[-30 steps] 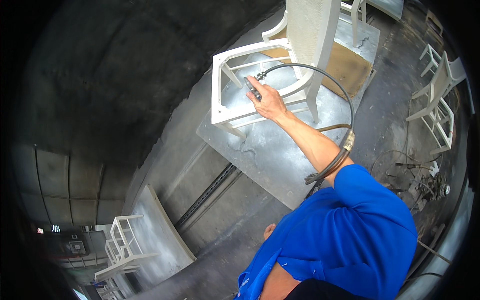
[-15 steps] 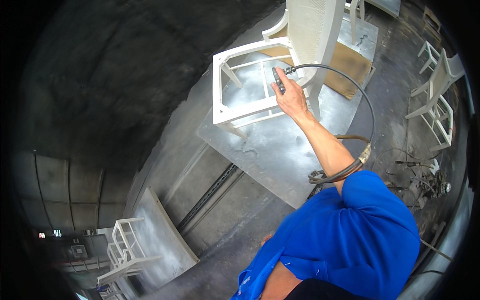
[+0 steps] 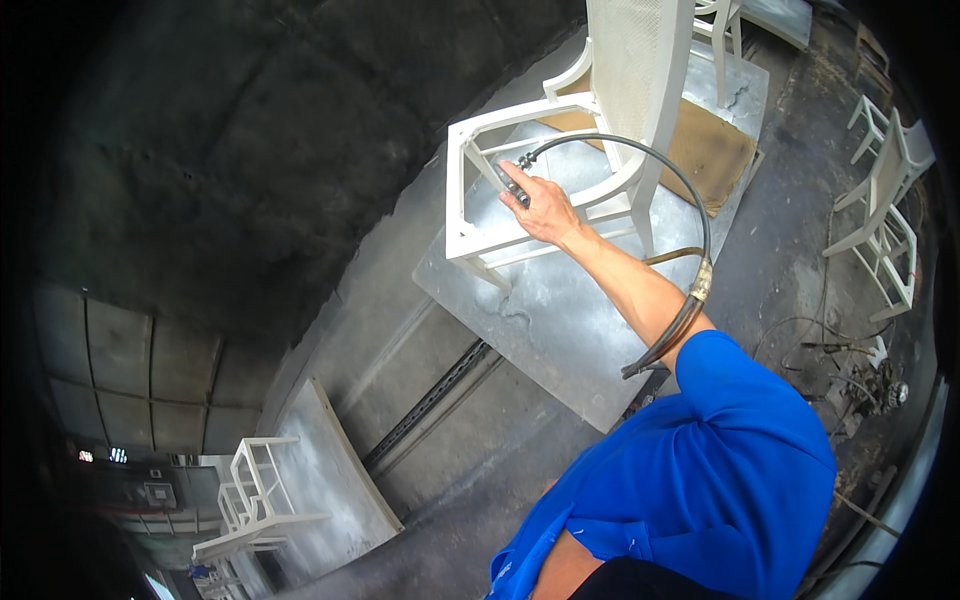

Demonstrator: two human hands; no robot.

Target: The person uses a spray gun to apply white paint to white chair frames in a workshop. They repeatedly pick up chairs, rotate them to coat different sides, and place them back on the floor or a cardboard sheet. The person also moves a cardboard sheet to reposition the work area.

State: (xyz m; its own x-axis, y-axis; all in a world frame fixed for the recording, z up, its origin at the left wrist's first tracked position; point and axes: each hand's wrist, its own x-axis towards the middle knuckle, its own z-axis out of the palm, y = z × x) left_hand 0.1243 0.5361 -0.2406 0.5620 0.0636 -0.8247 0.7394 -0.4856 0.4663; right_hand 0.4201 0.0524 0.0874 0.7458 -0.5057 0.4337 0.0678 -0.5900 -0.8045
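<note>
My right hand [image 3: 545, 211] is closed around a small dark spray gun [image 3: 514, 186], held over the open seat frame of a white chair [image 3: 497, 238]. A black hose [image 3: 655, 155] runs from the gun in an arc back to my forearm, where it is looped near the elbow with a pale wrapped joint [image 3: 703, 281]. The chair has a woven-looking back panel [image 3: 640, 70] and stands on a grey metal board [image 3: 560, 330]. Of my left hand, perhaps a small patch of skin [image 3: 549, 486] shows beside the blue shirt; its fingers are hidden.
Brown cardboard [image 3: 708, 155] lies on the board behind the chair. Other white chairs stand at far right [image 3: 885, 185] and on a low board at lower left [image 3: 262, 525]. A dark, stained wall [image 3: 220, 150] rises at left. Hoses and fittings [image 3: 865, 385] lie on the right-hand floor.
My right hand with the spray gun has moved left, away from the chair's back and across the seat frame. The hose follows in a wider arc. The whole view has shifted slightly.
</note>
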